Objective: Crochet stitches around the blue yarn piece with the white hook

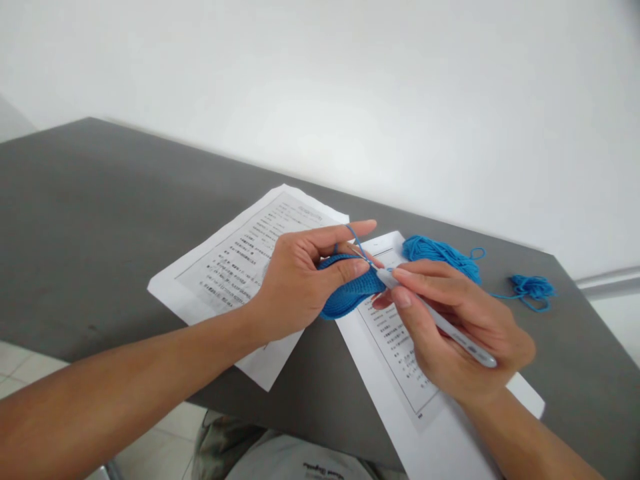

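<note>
My left hand (305, 277) pinches a piece of blue crochet work (353, 293) between thumb and fingers. A strand of blue yarn (354, 235) loops over its raised index finger. In my right hand (455, 320) is a crochet hook (445, 325) with a pale grey handle, gripped like a pen. The hook's thin metal shaft reaches the upper edge of the crochet work, close to my left thumb. Its very tip is too small to make out among the yarn.
Two printed sheets lie on the dark grey table (150, 193): a left sheet (220, 267) and a right sheet (380, 393), both partly under my hands. Behind my right hand rest a blue yarn skein (443, 253) and a smaller yarn tangle (533, 288). A white wall (320, 100) stands behind the table.
</note>
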`<state>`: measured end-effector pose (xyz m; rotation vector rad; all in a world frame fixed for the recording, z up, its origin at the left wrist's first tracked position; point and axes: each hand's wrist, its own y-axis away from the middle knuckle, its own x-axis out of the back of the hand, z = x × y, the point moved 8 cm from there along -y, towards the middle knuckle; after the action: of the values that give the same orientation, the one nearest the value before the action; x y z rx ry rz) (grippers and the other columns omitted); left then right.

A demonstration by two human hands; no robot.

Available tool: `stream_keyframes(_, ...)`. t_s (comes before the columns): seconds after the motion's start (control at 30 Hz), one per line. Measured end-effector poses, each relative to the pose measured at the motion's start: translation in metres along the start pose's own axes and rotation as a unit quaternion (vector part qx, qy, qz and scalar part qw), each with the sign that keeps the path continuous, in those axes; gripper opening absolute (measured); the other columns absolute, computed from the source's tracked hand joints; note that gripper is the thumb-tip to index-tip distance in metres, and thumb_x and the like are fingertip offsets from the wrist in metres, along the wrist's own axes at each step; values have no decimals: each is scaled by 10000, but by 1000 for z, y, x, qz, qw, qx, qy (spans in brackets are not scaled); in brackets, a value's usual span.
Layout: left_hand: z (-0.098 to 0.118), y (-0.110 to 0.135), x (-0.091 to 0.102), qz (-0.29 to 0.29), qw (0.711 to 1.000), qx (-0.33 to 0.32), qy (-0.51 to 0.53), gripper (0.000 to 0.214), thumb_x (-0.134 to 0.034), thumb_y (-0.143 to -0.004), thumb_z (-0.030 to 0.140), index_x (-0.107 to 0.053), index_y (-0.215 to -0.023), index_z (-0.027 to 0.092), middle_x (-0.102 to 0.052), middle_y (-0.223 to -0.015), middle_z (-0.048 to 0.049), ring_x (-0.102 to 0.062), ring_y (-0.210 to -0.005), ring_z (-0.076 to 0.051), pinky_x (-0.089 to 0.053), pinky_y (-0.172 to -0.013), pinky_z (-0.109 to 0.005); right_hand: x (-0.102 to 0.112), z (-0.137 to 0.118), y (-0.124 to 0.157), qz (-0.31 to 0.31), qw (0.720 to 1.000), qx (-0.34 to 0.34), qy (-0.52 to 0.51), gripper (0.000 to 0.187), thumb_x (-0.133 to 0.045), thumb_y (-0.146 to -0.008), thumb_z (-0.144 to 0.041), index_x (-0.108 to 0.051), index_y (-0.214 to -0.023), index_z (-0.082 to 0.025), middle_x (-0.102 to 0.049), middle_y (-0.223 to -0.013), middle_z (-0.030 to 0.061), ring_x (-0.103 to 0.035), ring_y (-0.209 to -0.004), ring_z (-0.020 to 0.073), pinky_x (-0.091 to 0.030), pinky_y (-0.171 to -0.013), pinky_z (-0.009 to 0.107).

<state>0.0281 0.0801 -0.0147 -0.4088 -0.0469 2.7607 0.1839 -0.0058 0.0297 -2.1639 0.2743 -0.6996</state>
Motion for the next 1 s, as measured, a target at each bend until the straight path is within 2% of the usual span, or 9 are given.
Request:
stream_keyframes(0.17,7,-1,-7,32,999,9,20,459,-932,-746,165,-862,-1200,168,-849,-839,-22,-754,-780,-150,-598,-772,-265,7,-12,-1,17,998,34,54,462,-787,-913,-48,-788,-1268,-343,-821,-1032,45,-790,-810,234,-653,-630,389)
stream_keyframes(0.23,6,-1,-12,46,997,34,43,489,-959,-689,146,-868,-1169,170,-839,-816,-9,-729,-730,-134,-588,-722,-249,8,-20,-3,2,991,75,108,489,-788,-910,-49,-759,-1310,-329,-818,-1020,58,-791,-846,253,-669,-670,407)
stream_keyframes(0.3,2,-2,-19,48,993,63,87,474,-980,-646,138,-873,-1107,173,-832,-795,-3,-728,-711,-131,-586,-699,-243,8,-28,-4,-22,976,137,168,504,-798,-890,-35,-736,-1332,-269,-813,-1007,94,-781,-837,264,-669,-676,419)
stream_keyframes(0.43,-8,-8,-32,18,977,113,178,400,-1006,-635,168,-872,-1011,178,-822,-765,1,-722,-667,-122,-578,-670,-239,7,-31,-2,-45,947,223,226,496,-785,-873,-1,-727,-1329,-188,-798,-988,144,-770,-811,273,-648,-625,408)
stream_keyframes(0.57,-15,-11,-37,-41,962,153,222,435,-1018,-611,124,-871,-1018,162,-845,-799,-38,-752,-697,-146,-588,-696,-247,7,-29,5,-55,939,262,216,406,-710,-930,-41,-750,-1318,-153,-794,-1067,171,-794,-956,331,-700,-680,456)
stream_keyframes(0.7,-14,-8,-37,-105,947,166,255,344,-1011,-690,165,-886,-1009,191,-861,-818,-60,-788,-720,-156,-613,-736,-248,5,-30,12,-96,932,272,220,332,-637,-992,-65,-765,-1294,-120,-782,-1176,192,-788,-1073,338,-725,-760,476)
stream_keyframes(0.83,-17,-7,-28,-119,944,180,249,334,-1003,-715,170,-892,-1029,205,-874,-876,-74,-801,-765,-154,-619,-759,-240,4,-33,11,-127,936,267,192,395,-645,-996,-62,-722,-1383,-55,-786,-1236,205,-780,-1145,351,-731,-834,468)
stream_keyframes(0.93,-19,-9,-18,-99,952,186,221,341,-999,-713,165,-891,-1034,196,-871,-879,-77,-798,-767,-164,-622,-749,-254,4,-28,3,-124,953,218,172,591,-739,-939,-26,-647,-1515,-128,-813,-1244,168,-801,-1082,334,-732,-808,470)
stream_keyframes(1.0,-20,-12,-11,-83,959,183,199,341,-991,-715,150,-890,-1038,186,-867,-866,-76,-793,-749,-162,-621,-730,-253,4,-25,-2,-122,961,188,163,666,-781,-910,-7,-639,-1532,-199,-830,-1221,131,-816,-1032,317,-734,-800,476)
